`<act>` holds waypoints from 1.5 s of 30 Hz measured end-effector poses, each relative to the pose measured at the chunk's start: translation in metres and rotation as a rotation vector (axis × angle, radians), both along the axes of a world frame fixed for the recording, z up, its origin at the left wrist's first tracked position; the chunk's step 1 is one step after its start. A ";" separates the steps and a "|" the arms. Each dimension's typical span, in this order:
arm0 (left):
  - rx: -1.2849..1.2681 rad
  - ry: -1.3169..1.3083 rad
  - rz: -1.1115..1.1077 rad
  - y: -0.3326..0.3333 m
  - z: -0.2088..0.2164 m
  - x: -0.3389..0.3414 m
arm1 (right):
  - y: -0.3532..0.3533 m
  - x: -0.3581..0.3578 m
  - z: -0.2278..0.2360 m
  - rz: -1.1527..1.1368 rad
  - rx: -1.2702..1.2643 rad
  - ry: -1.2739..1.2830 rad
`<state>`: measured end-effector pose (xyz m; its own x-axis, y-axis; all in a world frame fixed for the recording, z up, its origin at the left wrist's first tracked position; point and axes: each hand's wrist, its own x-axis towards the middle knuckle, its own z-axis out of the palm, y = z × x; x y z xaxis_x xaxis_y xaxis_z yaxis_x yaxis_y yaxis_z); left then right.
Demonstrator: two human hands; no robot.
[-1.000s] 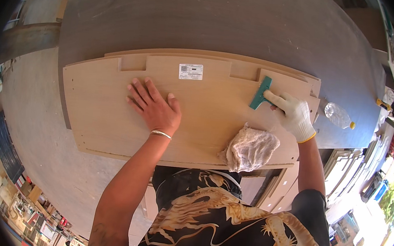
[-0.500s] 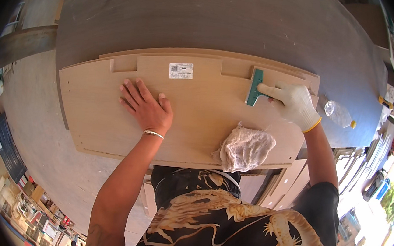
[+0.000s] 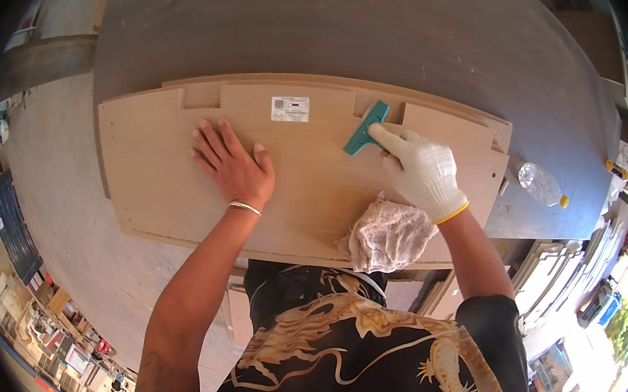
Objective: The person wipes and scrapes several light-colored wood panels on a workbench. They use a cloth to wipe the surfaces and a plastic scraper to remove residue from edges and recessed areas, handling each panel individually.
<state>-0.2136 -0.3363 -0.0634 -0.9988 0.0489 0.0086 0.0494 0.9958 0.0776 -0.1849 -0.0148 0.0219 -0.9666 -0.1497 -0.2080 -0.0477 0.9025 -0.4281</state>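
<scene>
A light wooden panel [image 3: 307, 188] with notches along its far edge lies across the table before me. Bare, with a bracelet at the wrist, my left hand [image 3: 236, 165] rests flat on its left half, fingers spread. My right hand [image 3: 419, 168], in a white knit glove with a yellow cuff, grips a green scraper [image 3: 367, 128]. The scraper's long head is at the panel's surface, by a notch in the far edge. A white paper label [image 3: 290, 109] is stuck on the panel between my hands. Near my right wrist lies a crumpled pinkish rag [image 3: 390, 235].
Beneath the top panel, another similar board's edge shows along the far side. A clear plastic bottle [image 3: 542, 184] with a yellow cap lies on the dark table [image 3: 328, 29], right of the panel. Several boards [image 3: 565, 266] lean below the table's right side.
My right hand has moved the scraper left along the panel, from the right end towards the label, and its head has tilted. My left hand has stayed in place.
</scene>
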 end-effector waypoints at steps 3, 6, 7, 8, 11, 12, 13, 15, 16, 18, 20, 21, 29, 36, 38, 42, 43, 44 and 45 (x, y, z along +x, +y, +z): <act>-0.012 -0.034 0.001 0.000 0.001 -0.001 | -0.024 0.010 -0.003 -0.128 0.095 -0.154; 0.005 -0.033 -0.002 -0.001 0.002 0.000 | -0.049 0.015 -0.003 -0.271 0.051 -0.103; 0.022 -0.040 0.006 0.000 0.002 0.000 | -0.057 0.014 -0.004 -0.310 0.010 -0.035; 0.024 -0.041 0.009 0.000 0.002 0.000 | -0.065 0.013 -0.004 -0.351 0.051 -0.087; 0.017 -0.049 0.013 0.000 0.002 -0.001 | -0.085 0.011 -0.005 -0.422 0.044 -0.073; 0.003 -0.048 0.012 0.000 0.003 -0.001 | -0.089 0.011 -0.005 -0.454 0.037 -0.092; 0.012 -0.055 0.013 0.000 0.003 -0.001 | -0.093 0.011 -0.005 -0.490 0.033 -0.155; -0.007 -0.085 0.016 0.000 0.004 -0.001 | -0.099 0.011 -0.005 -0.499 0.042 -0.106; 0.015 -0.068 0.009 0.000 0.005 -0.001 | -0.101 0.011 -0.005 -0.498 0.044 -0.028; 0.014 -0.072 0.021 0.001 0.007 -0.002 | -0.107 0.009 -0.002 -0.545 0.073 -0.115; 0.021 -0.074 0.018 0.001 0.009 -0.001 | -0.113 0.005 0.002 -0.559 0.086 -0.123; 0.018 -0.073 0.009 0.001 0.010 -0.001 | -0.117 0.002 0.004 -0.561 0.092 -0.109; 0.060 -0.118 0.009 0.000 0.014 -0.003 | -0.129 -0.012 0.009 -0.679 0.075 -0.196; 0.070 -0.102 -0.002 -0.002 0.014 -0.002 | -0.129 -0.024 0.009 -0.712 0.091 -0.213; 0.103 -0.125 0.010 -0.004 0.014 -0.001 | -0.123 -0.044 0.009 -0.730 0.096 -0.210; 0.149 -0.120 0.006 -0.006 0.016 -0.001 | -0.102 -0.066 0.009 -0.723 0.024 0.015; 0.173 -0.111 -0.007 -0.007 0.017 -0.001 | -0.099 -0.064 0.008 -0.790 -0.020 -0.027; 0.212 -0.107 -0.022 -0.010 0.018 0.000 | -0.099 -0.057 0.008 -0.848 -0.065 -0.049; 0.230 -0.106 -0.042 -0.014 0.018 0.001 | -0.102 -0.049 0.007 -0.844 -0.070 -0.086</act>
